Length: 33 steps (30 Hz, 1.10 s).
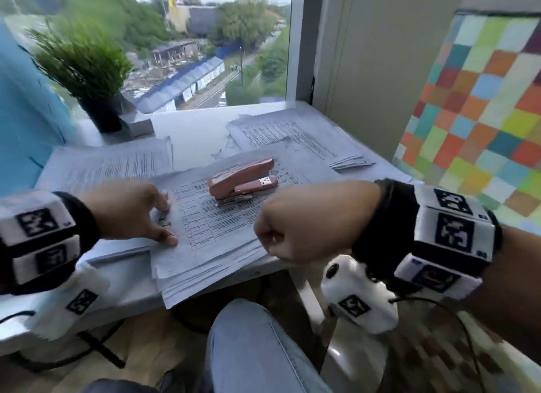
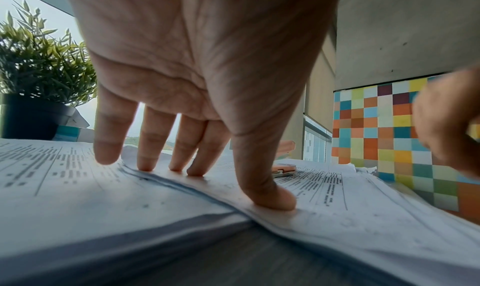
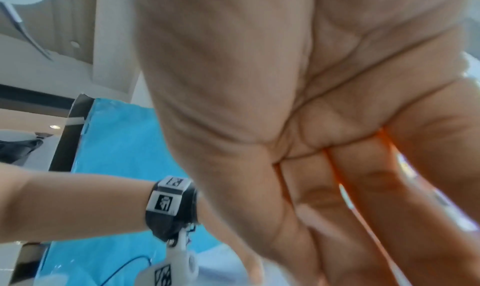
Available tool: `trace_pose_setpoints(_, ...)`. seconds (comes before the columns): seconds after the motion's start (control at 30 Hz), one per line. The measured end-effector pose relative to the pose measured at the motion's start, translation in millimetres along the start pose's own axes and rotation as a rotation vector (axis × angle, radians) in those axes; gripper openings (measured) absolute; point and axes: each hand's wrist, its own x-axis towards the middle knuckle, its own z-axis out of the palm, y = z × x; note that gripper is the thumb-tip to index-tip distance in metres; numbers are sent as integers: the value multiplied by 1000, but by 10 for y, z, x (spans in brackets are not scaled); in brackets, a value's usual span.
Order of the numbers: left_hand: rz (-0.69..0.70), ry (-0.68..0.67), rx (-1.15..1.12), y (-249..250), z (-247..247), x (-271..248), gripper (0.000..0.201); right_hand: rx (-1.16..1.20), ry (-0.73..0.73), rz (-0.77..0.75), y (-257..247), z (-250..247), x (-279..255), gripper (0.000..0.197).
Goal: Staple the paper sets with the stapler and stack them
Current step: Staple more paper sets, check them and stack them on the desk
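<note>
A pink stapler [image 1: 243, 179] lies by itself on top of the middle paper stack [image 1: 222, 231], which overhangs the table's front edge. My left hand [image 1: 164, 221] presses the stack's left edge with straight fingers and thumb; in the left wrist view the fingertips [image 2: 148, 165] and thumb bear down on the top sheets where they overlap the left pile, and the stapler [image 2: 284, 167] shows behind the thumb. My right hand [image 1: 292, 226] hovers over the stack's right edge and holds nothing. In the right wrist view its fingers [image 3: 337, 218] point down, close together and fairly straight, blurred.
A second paper pile [image 1: 108, 164] lies at the left, and a third [image 1: 292, 135] at the back right. A potted plant [image 1: 85, 68] stands by the window. A chequered panel [image 1: 483, 114] bounds the right, a blue panel [image 1: 23, 114] the left. My knee [image 1: 248, 348] is below the table edge.
</note>
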Motion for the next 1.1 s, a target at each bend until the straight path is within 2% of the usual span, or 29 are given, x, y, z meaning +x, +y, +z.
trace_pose_setpoints(0.1, -22, 9, -35, 28, -23, -29, 69, -36, 140, -24, -2, -250, 327, 12)
trace_pose_setpoints(0.13, -25, 13, -59, 16, -34, -20, 61, -58, 166, -22, 22, -293, 455, 13)
trace_pose_setpoints(0.2, -36, 21, -100, -10, -84, -14, 54, -131, 156, 1, 104, -306, 736, 30)
trace_pose_setpoints(0.27, -51, 22, -93, -33, -120, -21, 63, -222, 62, 76, 160, -287, 953, 41)
trace_pose_setpoints(0.33, -71, -22, -71, -63, -112, -14, 86, -222, -13, 146, 199, -249, 1117, 36)
trace_pose_setpoints(0.43, -73, -119, -66, -140, -35, 26, 117, -107, -31, 186, 236, -206, 1319, 33)
trace_pose_setpoints(0.5, -103, -178, -59, -184, -10, 64, 125, -101, -18, 169, 230, -180, 1453, 31)
trace_pose_setpoints(0.73, -122, -244, -41, -226, 13, 143, 135, -76, 58, 37, 3, -106, 1878, 12)
trace_pose_setpoints(0.83, -133, -247, -54, -238, 9, 149, 137, -72, 79, -21, -46, -118, 1937, 22)
trace_pose_setpoints(1.0, -158, -246, -22, -215, -4, 154, 134, -65, 111, -134, -34, -80, 1991, 26)
trace_pose_setpoints(1.1, -163, -224, -57, -199, -13, 132, 133, -70, 186, -265, -43, -90, 1977, 33)
